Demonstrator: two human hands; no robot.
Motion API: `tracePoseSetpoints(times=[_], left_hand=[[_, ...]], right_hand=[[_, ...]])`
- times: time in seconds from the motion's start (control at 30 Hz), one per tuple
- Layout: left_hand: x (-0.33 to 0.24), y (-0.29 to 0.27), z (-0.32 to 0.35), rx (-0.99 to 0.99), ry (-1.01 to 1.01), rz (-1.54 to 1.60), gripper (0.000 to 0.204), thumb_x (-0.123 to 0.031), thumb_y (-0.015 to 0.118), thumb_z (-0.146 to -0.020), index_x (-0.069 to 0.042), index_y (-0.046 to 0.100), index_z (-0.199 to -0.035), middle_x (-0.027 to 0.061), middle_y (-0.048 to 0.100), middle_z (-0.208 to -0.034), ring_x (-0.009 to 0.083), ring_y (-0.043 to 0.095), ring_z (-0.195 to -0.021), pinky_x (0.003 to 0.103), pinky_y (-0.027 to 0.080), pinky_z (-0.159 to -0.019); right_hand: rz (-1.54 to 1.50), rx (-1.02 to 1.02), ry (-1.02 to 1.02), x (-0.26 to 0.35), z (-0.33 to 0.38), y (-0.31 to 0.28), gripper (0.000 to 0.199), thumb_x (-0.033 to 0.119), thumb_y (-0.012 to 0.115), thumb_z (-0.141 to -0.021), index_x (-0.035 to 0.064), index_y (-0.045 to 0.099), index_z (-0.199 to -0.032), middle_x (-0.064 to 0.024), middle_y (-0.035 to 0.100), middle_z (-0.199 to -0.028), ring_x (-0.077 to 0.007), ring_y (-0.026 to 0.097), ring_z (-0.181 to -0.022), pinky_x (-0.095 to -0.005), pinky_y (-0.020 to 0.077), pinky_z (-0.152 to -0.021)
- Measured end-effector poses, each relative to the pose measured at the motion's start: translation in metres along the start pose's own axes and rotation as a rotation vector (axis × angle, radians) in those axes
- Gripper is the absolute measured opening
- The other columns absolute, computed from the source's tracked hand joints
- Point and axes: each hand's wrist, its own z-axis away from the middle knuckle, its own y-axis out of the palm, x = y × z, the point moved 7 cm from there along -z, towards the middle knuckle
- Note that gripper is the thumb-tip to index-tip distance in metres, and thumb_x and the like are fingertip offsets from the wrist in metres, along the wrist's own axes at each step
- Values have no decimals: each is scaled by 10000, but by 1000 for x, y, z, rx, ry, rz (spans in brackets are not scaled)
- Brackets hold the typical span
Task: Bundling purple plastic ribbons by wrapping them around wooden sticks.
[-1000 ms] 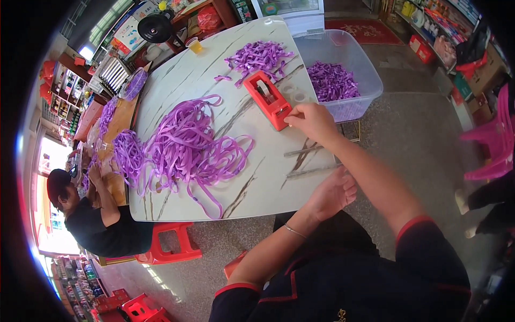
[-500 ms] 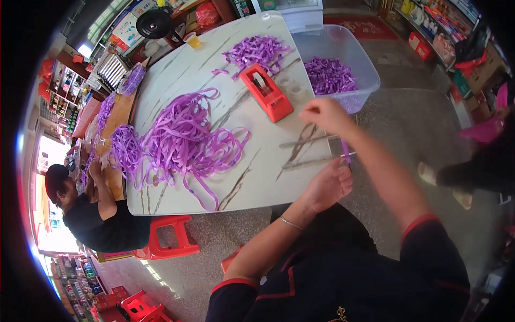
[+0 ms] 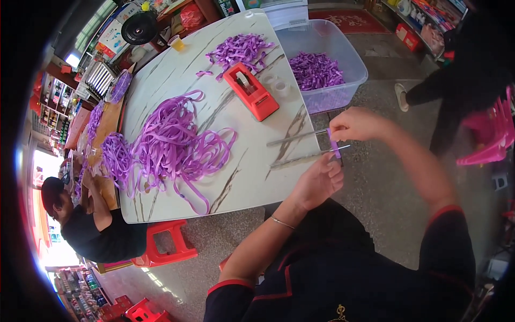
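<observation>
Two thin metal rods, the farther rod and the nearer rod, lie side by side on the table and stick out past its right edge. A short purple ribbon spans their outer ends. My right hand pinches the ribbon at the farther rod. With curled fingers, my left hand closes at the ribbon's near end by the nearer rod; its fingertips partly hide the grip. A red tape dispenser stands on the table beyond the rods, beside clear tape rolls.
Long purple ribbons lie tangled on the marbled table. Shorter purple pieces are heaped at the far side. A clear plastic bin holds more. Another person sits at left near a red stool; someone stands at right by a pink chair.
My right hand has moved from above the table near the tape dispenser to the ribbon at the farther rod. My left hand stays by the nearer rod. The standing person has shifted.
</observation>
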Motion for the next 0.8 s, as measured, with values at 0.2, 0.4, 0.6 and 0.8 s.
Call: tracePoseSetpoints(times=[0.2,0.4,0.6,0.8], left_hand=[[0,1,-1,-38,6,-6,238,-94,408,-868,-145,476,-1091,-21,325,-706,116,361,-669,254,335,-630],[-1,0,0,-48,6,-16,238,-98,421,-868,-145,497,-1088,-23,327,-701,118,364,-671,253,334,-629],[0,-1,2,-85,8,-24,238,-100,431,-868,-137,500,-1092,-25,326,-694,118,362,-665,253,335,-628],[1,0,0,-83,5,-16,238,-104,439,-867,-132,500,-1095,-24,320,-689,120,360,-662,252,337,-627]], right_hand=[[230,-27,3,4,-7,2,190,331,619,-718,146,656,-744,-55,636,-707,-263,614,-701,-397,457,-599],[438,-57,11,15,-11,3,188,330,652,-692,143,662,-682,-68,631,-672,-269,623,-694,-402,468,-590],[413,-133,6,4,-10,5,232,371,684,-664,139,677,-669,-72,631,-648,-278,625,-666,-398,475,-581],[383,-240,87,-7,6,-3,343,467,680,-650,127,632,-631,-64,605,-612,-270,612,-635,-387,457,-566]])
